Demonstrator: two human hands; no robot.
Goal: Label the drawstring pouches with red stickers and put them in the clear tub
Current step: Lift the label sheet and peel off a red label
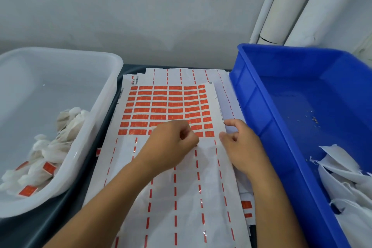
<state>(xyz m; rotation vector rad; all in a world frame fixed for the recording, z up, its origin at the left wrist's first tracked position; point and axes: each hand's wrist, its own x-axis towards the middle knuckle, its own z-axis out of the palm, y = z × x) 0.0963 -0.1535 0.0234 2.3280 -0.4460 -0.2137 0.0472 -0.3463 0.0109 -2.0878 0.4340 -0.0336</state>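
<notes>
Stickers: rows of red stickers (165, 106) fill the upper half of the top sticker sheet (177, 187) at the centre of the frame; the lower half of that sheet shows only white backing with red dashed strips.
Sheet stack: more sheets (181, 75) lie under the top one, their edges showing above it and along its right side.
Left grip: the left hand (171, 145) lies over the lowest sticker rows at mid-frame, fingers curled and fingertips pressed together at a row's edge; whether a sticker is between them cannot be told.
Right grip: the right hand (239, 147) sits at the right edge of the top sheet, thumb and forefinger pinching the paper edge, the other fingers curled.
Labelled pouches: white drawstring pouches (44, 157) lie heaped in the lower part of the clear tub (112, 70) at the left of the frame; several show a red sticker on them.
Unlabelled pouches: plain white pouches (346, 183) lie in the lower right corner of the blue crate (261, 106), which fills the right side of the frame.
Crate floor: small crumbs are scattered on it, right of centre.
Counter: a dark counter (50, 227) carries the tub, the sheets and the crate.
Background: a pale wall runs across the top, with white pipes (291, 6) in the upper right.
</notes>
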